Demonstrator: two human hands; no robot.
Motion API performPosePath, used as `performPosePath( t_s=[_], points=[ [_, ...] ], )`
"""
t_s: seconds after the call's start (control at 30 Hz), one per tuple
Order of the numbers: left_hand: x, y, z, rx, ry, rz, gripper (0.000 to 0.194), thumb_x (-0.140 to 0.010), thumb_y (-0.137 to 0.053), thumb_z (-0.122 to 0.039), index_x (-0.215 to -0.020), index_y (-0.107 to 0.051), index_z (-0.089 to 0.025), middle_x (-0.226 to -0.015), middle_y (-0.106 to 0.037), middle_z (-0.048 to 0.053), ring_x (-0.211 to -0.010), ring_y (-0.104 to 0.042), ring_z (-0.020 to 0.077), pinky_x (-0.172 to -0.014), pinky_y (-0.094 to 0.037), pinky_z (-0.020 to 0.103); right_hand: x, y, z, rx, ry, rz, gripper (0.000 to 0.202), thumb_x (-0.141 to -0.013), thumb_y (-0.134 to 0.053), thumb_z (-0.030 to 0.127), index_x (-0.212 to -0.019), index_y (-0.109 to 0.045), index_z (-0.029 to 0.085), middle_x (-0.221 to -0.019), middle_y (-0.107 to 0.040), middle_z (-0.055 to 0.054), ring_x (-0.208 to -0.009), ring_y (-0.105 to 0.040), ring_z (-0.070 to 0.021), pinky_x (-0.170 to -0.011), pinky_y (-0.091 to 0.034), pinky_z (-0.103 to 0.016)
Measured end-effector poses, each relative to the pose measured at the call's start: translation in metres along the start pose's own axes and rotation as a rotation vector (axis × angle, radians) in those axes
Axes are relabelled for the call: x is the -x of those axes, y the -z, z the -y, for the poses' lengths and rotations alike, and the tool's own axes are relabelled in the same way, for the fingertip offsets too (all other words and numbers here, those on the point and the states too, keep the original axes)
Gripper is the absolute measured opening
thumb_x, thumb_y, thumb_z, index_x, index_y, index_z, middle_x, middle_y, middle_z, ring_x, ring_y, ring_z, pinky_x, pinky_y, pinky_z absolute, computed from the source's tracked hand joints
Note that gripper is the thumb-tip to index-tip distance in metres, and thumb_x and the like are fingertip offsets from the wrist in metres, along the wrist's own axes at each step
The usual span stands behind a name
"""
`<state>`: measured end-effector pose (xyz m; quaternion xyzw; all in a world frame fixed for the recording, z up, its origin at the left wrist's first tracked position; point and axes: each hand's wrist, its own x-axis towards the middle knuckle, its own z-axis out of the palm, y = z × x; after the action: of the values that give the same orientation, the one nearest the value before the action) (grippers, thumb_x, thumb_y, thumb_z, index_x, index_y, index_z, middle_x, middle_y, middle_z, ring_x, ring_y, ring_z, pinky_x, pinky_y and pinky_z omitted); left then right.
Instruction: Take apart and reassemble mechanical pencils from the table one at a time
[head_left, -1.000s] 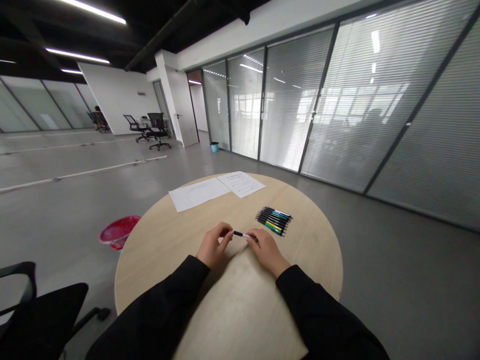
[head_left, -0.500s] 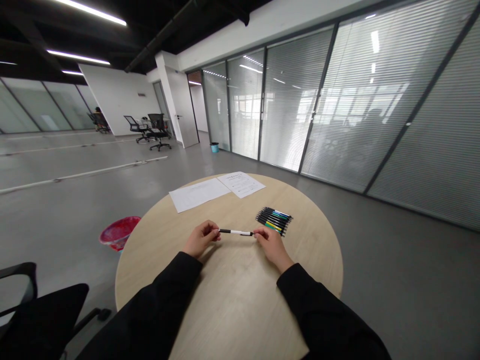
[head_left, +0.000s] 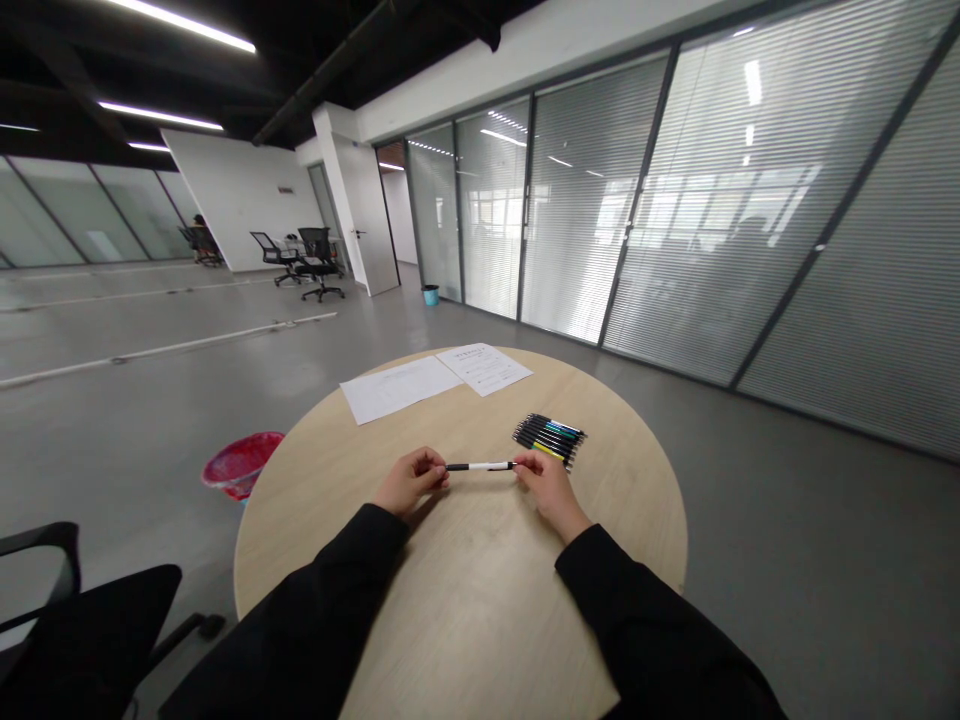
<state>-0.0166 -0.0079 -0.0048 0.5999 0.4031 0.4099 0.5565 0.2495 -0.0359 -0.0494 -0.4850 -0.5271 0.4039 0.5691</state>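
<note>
A black-and-white pen (head_left: pixel 484 466) lies level between my two hands, just above the round wooden table (head_left: pixel 465 600). My left hand (head_left: pixel 411 480) pinches its dark left end between thumb and fingers. The other end, with the clip, is pinched by my right hand (head_left: pixel 551 488). Just beyond my right hand, a row of pens (head_left: pixel 551 432) lies side by side on the table, mostly black with some green, blue and yellow. My right hand partly covers the nearest pens of that row.
Two printed sheets of paper, one on the left (head_left: pixel 397 390) and one on the right (head_left: pixel 486 369), lie at the table's far edge. A red basin (head_left: pixel 241 465) stands on the left, beside the table. A black chair (head_left: pixel 97 630) is at the lower left.
Both hands and the pen have shifted slightly to the right in view, the pen still held at both ends. My right hand covers a little more of the pen row.
</note>
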Motion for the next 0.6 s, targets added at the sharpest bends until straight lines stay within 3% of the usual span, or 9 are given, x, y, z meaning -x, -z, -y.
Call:
performPosePath(
  t_s=[0.6],
  points=[
    [0.0022,-0.0069,-0.0009,-0.051,-0.010,-0.031,0.037,-0.066,-0.080,-0.043,-0.080,-0.058,-0.017,-0.066,-0.067,0.000,-0.060,-0.065,0.0154,-0.061,-0.051,0.028,-0.0001,0.0016,-0.0005,0.032,-0.005,-0.004,0.024,-0.076,-0.066,0.040,-0.085,-0.066,0.018,-0.072,-0.066,-0.002,-0.064,-0.058,-0.0173,-0.060,-0.044,-0.028]
  ],
)
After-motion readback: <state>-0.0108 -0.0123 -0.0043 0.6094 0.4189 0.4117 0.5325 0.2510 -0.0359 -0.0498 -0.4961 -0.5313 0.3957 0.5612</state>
